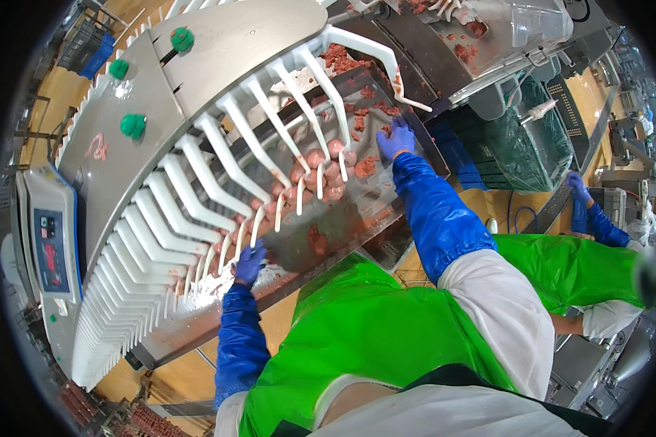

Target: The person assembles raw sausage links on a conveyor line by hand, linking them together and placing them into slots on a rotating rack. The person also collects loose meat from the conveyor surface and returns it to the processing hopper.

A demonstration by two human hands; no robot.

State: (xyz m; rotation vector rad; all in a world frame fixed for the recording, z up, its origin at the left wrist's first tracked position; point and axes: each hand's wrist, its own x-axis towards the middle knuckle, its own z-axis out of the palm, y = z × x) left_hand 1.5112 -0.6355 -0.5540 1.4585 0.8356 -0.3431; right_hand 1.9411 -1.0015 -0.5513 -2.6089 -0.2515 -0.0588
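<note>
Pinkish sausages (333, 182) hang in a bunched row from white hooks (229, 156) over a metal tray (328, 237). My left hand (250, 265), in a purple glove, is at the tip of one hook, at the nearer end of the row. Its fingers look stretched out, and I see nothing held in them. On the far right part of the tray is my right hand (396, 138), gloved alike, with fingers spread and nothing in them. Ground meat scraps (366, 166) lie close to it.
A steel plate (248, 36) with green knobs (133, 125) covers the hook conveyor. A scale (51, 240) stands at left. Beyond the tray at right are a machine (481, 44) and a green-lined crate (528, 146). Another person in a green apron (568, 266) stands at right.
</note>
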